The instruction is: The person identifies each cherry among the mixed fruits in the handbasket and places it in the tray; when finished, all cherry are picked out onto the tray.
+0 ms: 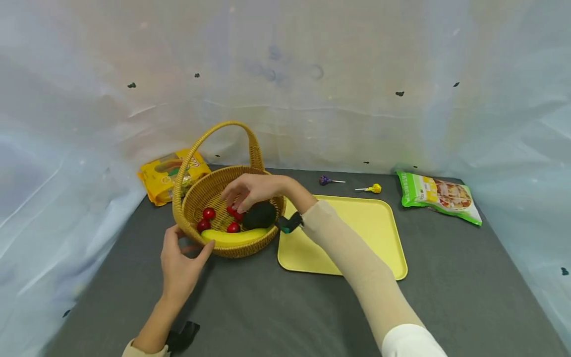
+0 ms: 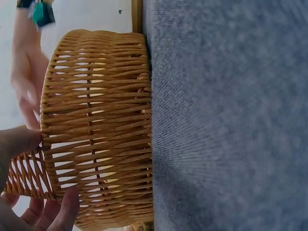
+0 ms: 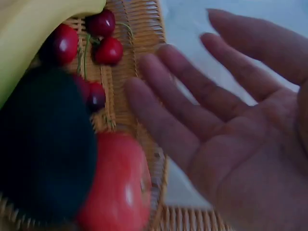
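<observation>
The dark grey fabric-covered tabletop (image 1: 267, 307) bears a yellow rectangular tray (image 1: 372, 225), with a tan hooped wicker basket (image 1: 243, 249) left of it, a yellow plastic packet (image 1: 162, 173) farther left, a round purple lollipop (image 1: 323, 180) and round yellow lollipop (image 1: 376, 188) behind, and a green-white plastic packet (image 1: 439, 196) right.

We see a basket (image 2: 96, 126) of woven wicker, ribbed and rough, with a faint sheen. The cherries (image 3: 109, 51) look smooth and glossy, the banana (image 1: 233, 238) smooth and nearly matt, the dark oval fruit (image 3: 43, 144) matt, and the larger red fruit (image 3: 118, 185) smooth with a soft shine. We read the worktop (image 1: 250, 307) surface as matt grey cloth, the tray (image 1: 372, 233) as smooth plastic, the yellow packet (image 1: 161, 194) and green packet (image 1: 439, 195) as shiny plastic film, and the backdrop (image 1: 339, 59) as wrinkled, glossy sheeting.
</observation>
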Tool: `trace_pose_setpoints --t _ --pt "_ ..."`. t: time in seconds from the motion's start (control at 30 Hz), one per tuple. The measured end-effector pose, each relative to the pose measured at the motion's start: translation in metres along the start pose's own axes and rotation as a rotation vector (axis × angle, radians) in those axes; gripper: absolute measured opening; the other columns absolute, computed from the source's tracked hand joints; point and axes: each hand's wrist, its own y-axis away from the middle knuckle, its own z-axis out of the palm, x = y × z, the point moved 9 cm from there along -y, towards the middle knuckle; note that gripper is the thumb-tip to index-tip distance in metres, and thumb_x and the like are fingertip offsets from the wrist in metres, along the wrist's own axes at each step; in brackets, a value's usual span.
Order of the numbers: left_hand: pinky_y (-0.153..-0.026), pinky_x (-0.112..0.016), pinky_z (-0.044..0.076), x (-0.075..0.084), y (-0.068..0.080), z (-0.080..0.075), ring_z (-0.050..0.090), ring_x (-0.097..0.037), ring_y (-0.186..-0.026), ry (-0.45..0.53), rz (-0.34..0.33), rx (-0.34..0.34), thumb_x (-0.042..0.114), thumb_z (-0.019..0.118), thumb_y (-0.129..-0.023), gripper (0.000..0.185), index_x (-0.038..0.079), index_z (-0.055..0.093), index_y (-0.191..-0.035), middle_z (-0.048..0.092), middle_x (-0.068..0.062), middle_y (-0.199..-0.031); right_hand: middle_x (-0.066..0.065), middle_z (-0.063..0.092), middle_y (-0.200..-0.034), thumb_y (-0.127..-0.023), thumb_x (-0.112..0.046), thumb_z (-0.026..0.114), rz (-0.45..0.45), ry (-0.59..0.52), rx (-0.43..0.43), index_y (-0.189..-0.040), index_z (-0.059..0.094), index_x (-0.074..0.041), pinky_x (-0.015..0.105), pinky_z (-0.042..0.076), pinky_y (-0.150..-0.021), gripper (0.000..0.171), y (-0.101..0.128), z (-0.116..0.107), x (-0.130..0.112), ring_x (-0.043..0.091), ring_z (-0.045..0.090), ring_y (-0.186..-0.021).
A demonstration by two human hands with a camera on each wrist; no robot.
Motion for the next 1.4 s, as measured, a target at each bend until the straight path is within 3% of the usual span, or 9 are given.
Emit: trace_pose_setpoints --t 0.1,0.27,0.5,0.73,0.83,1.03,1.27,1.4 --pt "-0.074 -0.009 0.052 -0.003 0.002 0.000 0.049 -0.012 -0.105 0.021 -0.014 0.004 -0.005 0.085 -0.074 0.061 -0.009 0.051 -0.126 0.052 -0.017 -0.114 0.016 0.059 -0.133 -0.095 -0.005 0.066 0.132 0.002 -0.092 -0.143 0.051 -0.003 0.029 0.055 -0.093 0.051 -0.030 0.014 0.011 0.020 0.062 -0.112" --pt "-0.075 -0.009 0.052 0.000 0.004 -0.001 0.050 -0.014 -0.104 0.051 0.007 0.023 -0.009 0.084 -0.073 0.060 -0.010 0.052 -0.124 0.052 -0.017 -0.113 0.018 0.054 -0.140 -0.095 -0.004 0.067 0.285 -0.036 -0.182 -0.146 0.049 -0.006 0.033 0.052 -0.100 0.054 -0.049 0.031 0.028 0.014 0.062 -0.111" --pt "-0.075 -0.006 0.051 0.028 -0.001 -0.005 0.050 -0.016 -0.102 0.031 0.033 0.041 -0.017 0.082 -0.071 0.058 -0.014 0.051 -0.120 0.051 -0.024 -0.108 0.014 0.060 -0.130 -0.093 -0.003 0.070 0.305 0.011 -0.242 -0.137 0.057 -0.007 0.038 0.052 -0.098 0.046 -0.060 0.043 0.036 0.015 0.062 -0.106" --pt "-0.074 -0.008 0.052 -0.002 0.003 0.000 0.050 -0.018 -0.103 0.016 0.025 0.039 -0.009 0.086 -0.071 0.062 -0.009 0.053 -0.123 0.052 -0.018 -0.111 0.015 0.060 -0.128 -0.091 -0.001 0.072 0.329 0.047 -0.217 -0.131 0.061 -0.006 0.032 0.055 -0.090 0.042 -0.063 0.039 0.042 0.015 0.060 -0.101" --pt "-0.074 -0.009 0.052 -0.003 0.004 -0.001 0.050 -0.017 -0.104 0.018 0.030 0.038 -0.006 0.087 -0.071 0.063 -0.008 0.053 -0.124 0.053 -0.017 -0.112 0.014 0.058 -0.130 -0.090 -0.001 0.072 0.324 0.050 -0.200 -0.133 0.060 -0.003 0.030 0.056 -0.090 0.044 -0.063 0.037 0.044 0.016 0.060 -0.102" --pt "-0.074 -0.008 0.052 0.002 0.004 -0.003 0.050 -0.015 -0.103 0.001 0.050 0.041 -0.010 0.087 -0.070 0.063 -0.009 0.053 -0.123 0.053 -0.019 -0.111 0.012 0.062 -0.125 -0.090 0.001 0.072 0.305 0.045 -0.199 -0.129 0.064 -0.002 0.028 0.058 -0.084 0.041 -0.063 0.036 0.048 0.018 0.062 -0.102" --pt "-0.073 -0.009 0.052 0.033 0.000 -0.008 0.050 -0.013 -0.100 0.016 0.083 0.054 -0.018 0.083 -0.068 0.059 -0.014 0.052 -0.118 0.052 -0.023 -0.105 0.014 0.064 -0.117 -0.087 0.009 0.071 0.300 0.040 -0.193 -0.122 0.067 -0.002 0.029 0.059 -0.078 0.037 -0.065 0.038 0.049 0.019 0.063 -0.097" --pt "-0.074 -0.009 0.052 0.029 0.000 -0.007 0.049 -0.012 -0.101 0.009 0.084 0.053 -0.018 0.083 -0.067 0.060 -0.013 0.052 -0.118 0.052 -0.022 -0.105 0.009 0.064 -0.115 -0.087 0.009 0.071 0.294 0.120 -0.203 -0.120 0.068 -0.005 0.026 0.056 -0.072 0.036 -0.067 0.039 0.047 0.017 0.060 -0.095"
